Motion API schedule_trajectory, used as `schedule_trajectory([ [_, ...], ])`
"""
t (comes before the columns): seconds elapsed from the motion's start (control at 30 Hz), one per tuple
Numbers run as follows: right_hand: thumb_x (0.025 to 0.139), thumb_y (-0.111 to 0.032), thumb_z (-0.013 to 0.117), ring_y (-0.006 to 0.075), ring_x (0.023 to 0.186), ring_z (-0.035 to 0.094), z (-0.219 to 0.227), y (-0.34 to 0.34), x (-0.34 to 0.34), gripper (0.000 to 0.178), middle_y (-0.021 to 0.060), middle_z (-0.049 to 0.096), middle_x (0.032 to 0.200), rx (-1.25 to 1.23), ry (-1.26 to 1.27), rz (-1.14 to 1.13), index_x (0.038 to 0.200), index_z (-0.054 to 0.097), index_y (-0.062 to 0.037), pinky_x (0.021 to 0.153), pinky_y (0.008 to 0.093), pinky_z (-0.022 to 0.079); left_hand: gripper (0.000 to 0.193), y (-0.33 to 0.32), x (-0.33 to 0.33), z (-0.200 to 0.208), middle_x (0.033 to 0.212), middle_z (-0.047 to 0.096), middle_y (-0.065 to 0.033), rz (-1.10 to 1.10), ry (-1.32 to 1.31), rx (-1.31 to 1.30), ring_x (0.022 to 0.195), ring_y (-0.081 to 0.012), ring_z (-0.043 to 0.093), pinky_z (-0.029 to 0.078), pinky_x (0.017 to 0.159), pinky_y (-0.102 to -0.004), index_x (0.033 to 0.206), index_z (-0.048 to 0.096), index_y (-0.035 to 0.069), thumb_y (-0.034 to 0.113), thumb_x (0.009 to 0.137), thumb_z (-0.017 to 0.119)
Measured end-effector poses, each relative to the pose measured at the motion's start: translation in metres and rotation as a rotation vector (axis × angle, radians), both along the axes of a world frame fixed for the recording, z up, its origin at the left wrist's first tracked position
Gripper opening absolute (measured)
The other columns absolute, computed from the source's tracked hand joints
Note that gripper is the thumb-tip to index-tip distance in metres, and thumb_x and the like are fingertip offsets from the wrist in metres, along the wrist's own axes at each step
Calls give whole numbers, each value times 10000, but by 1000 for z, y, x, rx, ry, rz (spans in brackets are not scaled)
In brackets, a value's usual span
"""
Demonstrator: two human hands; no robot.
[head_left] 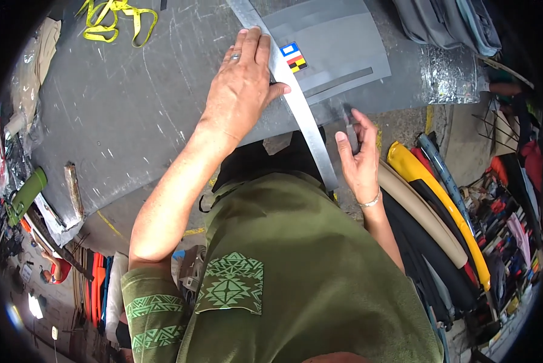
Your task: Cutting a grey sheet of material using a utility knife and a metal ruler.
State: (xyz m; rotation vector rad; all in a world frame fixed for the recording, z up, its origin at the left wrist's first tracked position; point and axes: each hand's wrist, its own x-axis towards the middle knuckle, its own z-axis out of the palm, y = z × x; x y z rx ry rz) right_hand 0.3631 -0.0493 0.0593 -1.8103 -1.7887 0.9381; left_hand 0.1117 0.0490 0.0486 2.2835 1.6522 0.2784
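My left hand (241,75) lies with its fingers stretched out on a long metal ruler (302,112), pressing it against the grey table. The ruler runs slantwise, and its near end sticks out past the table edge toward me. Under and right of it lies a flat grey sheet (344,45) with a small coloured patch (294,57) and a dark strip (339,81). Just off the table edge, my right hand (361,160) is closed around a slim grey pointed tool (351,136); its exact kind is unclear.
A yellow tape measure (111,18) lies loosely curled on the table (132,115) at the far left. Folded grey material (447,24) sits at the far right. Rolls of material, one of them a yellow roll (441,212), lean to the right below the table.
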Motion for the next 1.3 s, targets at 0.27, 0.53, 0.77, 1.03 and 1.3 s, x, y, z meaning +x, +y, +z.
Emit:
schedule_trajectory([
  [0.27, 1050, -72, 505, 364, 989, 730, 16, 59, -52, 541, 235, 620, 1321, -49, 172, 105, 1574, 372, -70, 881, 462, 579, 901, 6, 3, 5, 1477, 492, -229, -5, 84, -19, 1415, -342, 492, 446, 1168, -400, 1421, 482, -119, 418, 792, 839],
  [0.53, 1026, -79, 513, 443, 910, 689, -2, 108, -89, 499, 221, 649, 1124, 59, 37, 207, 1514, 451, -157, 787, 513, 586, 817, 10, 6, 8, 1461, 525, -216, 18, 67, -26, 1413, -322, 496, 475, 1140, -375, 1373, 526, -107, 302, 756, 872],
  [0.77, 1008, -24, 530, 399, 1079, 693, 2, 113, -95, 479, 219, 647, 1319, -24, -13, 183, 1478, 509, -111, 913, 446, 576, 828, 9, 4, 7, 1488, 496, -215, 23, 66, -50, 1428, -312, 480, 495, 1122, -361, 1394, 501, -103, 278, 759, 870],
  [1.03, 1006, -21, 536, 378, 1009, 715, 1, 114, -94, 481, 215, 662, 1275, -19, -23, 201, 1475, 511, -123, 872, 443, 591, 818, 9, 4, 6, 1477, 498, -208, 28, 31, -37, 1425, -311, 483, 504, 1112, -365, 1387, 503, -101, 279, 761, 866],
  [1.3, 997, 2, 539, 369, 987, 722, 0, 113, -93, 493, 221, 658, 1275, -25, -9, 213, 1474, 511, -121, 856, 432, 598, 818, 8, 5, 5, 1477, 492, -205, 36, 33, -39, 1430, -300, 475, 514, 1101, -357, 1379, 508, -98, 283, 753, 871],
])
